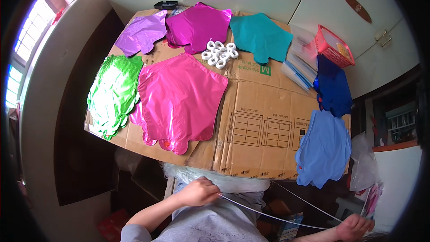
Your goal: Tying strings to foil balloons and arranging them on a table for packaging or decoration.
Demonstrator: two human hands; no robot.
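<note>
The flattened cardboard was the biggest thing there, laid out as a work surface and overhanging whatever held it up, so its near edge jutted out above the person's lap. On it lay foil balloons, all flat: a large hot-pink one near the middle-left, a green one hanging partly over the left edge, a light blue one drooping off the near right corner, a dark blue one along the right edge, and purple, magenta and teal ones along the far edge. A red basket stood at the far right corner, and a cluster of small white ribbon rolls sat mid-board toward the far side.

Below the near edge, the left hand was closed around one end of a thin white ribbon, and the right hand seemed pinched shut on the other end, though it was at the very rim of the view and I couldn't be certain. The ribbon ran taut between them, off the cardboard entirely.

What worried me: a raised arm could catch that loose near edge and tip the board, sending the slippery light blue and green balloons sliding off. A second strand also trailed beside the first, and the two could tangle.
</note>
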